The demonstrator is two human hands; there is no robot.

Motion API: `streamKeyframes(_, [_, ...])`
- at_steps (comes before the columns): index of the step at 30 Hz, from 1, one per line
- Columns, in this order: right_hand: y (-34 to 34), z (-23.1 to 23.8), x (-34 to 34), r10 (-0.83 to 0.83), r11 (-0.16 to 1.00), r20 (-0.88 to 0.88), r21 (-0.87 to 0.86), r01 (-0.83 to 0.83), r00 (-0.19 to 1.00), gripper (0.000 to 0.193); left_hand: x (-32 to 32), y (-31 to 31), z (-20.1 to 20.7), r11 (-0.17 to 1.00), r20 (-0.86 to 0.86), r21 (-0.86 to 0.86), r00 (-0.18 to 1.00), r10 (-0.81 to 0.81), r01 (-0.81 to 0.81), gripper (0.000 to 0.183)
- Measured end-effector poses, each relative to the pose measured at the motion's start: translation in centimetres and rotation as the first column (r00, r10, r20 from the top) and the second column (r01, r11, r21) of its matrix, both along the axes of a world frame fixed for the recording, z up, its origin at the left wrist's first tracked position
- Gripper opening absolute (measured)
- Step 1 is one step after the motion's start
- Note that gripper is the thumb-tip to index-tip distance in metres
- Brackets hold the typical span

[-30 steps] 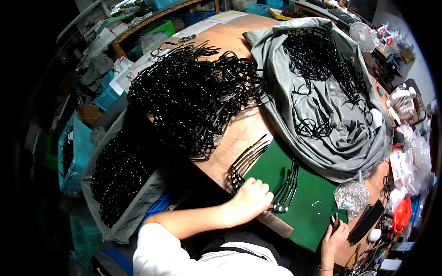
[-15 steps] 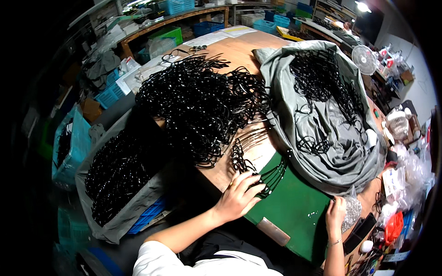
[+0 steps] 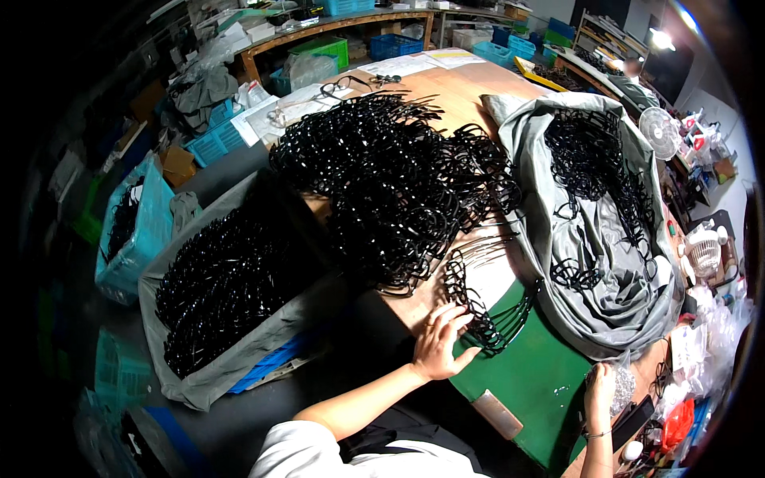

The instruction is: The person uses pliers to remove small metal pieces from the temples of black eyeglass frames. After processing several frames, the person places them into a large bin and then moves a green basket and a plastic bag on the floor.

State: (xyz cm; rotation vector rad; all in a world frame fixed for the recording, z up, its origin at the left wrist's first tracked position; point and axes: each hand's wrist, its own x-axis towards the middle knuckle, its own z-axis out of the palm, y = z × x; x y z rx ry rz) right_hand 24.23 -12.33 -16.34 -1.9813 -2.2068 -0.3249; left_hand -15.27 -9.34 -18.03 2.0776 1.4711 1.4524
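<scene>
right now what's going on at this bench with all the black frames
A person sorts black eyeglass frames. Their left hand lies flat on a short row of frames at the edge of the green mat. The right hand touches a clear crinkled bag. A big heap of frames lies beyond, more on a grey cloth.

grey cloth (image 3: 606,311) — right | blue basket (image 3: 131,231) — left | white fan (image 3: 660,130) | scissors (image 3: 386,79)

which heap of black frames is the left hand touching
The small fanned row at the green mat's edge, under the left hand; the other heaps lie out of its reach.
</scene>
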Motion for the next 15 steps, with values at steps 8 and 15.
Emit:
streamKeyframes(8, [1.5,-0.9,0.1,-0.210,0.963,0.153,-0.139,0.232,0.966,0.020,-0.2,-0.2,-0.5,0.999,0.054,0.048,0.998,0.012,-0.015,0.042])
streamKeyframes(15, [-0.2,-1.9,1.5,-0.040,0.991,-0.210,-0.133,0.012,0.977,0.005,-0.2,0.2,-1.1,0.998,0.039,0.069,0.999,-0.004,0.001,0.035])
